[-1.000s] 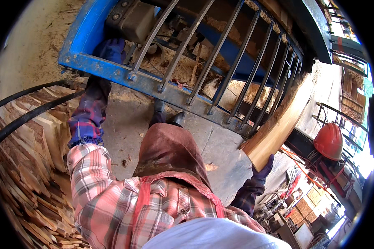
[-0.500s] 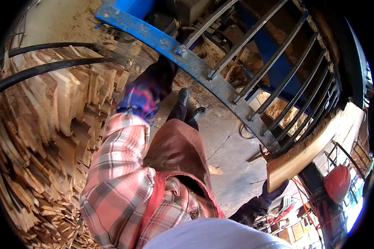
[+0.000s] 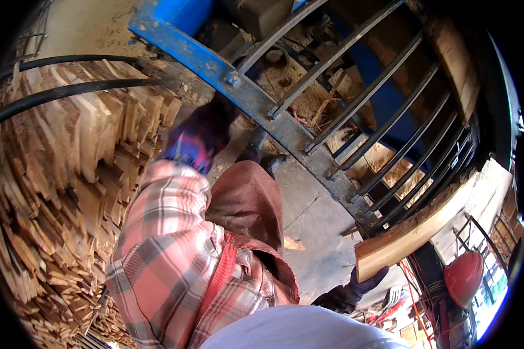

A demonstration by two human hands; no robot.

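My left arm, in a pink plaid sleeve, reaches forward past the wood stack. Its hand (image 3: pixel 220 113) wears a dark glove below a purple-blue cuff. It is in shadow and blurred beside the blue metal frame (image 3: pixel 186 43), and its fingers are hidden. At the lower right, my right hand (image 3: pixel 344 291), in a dark purple glove, is at the near end of a long wooden board (image 3: pixel 416 232). Its fingers press against the underside of that end. The board lies along the right end of the frame's dark metal bars (image 3: pixel 384 84).
Tall stacks of rough-cut boards (image 3: pixel 64 192) stand at my left, with a black curved tube (image 3: pixel 70 96) above them. Another board (image 3: pixel 454 64) lies at the bars' far right. A red hard hat (image 3: pixel 464 279) and orange cords are at lower right. Sawdust and scraps lie beneath the bars.
The view has shifted a little, and the bars appear lower and further left. The board's near end and my right hand have moved left together. More of the far board shows.
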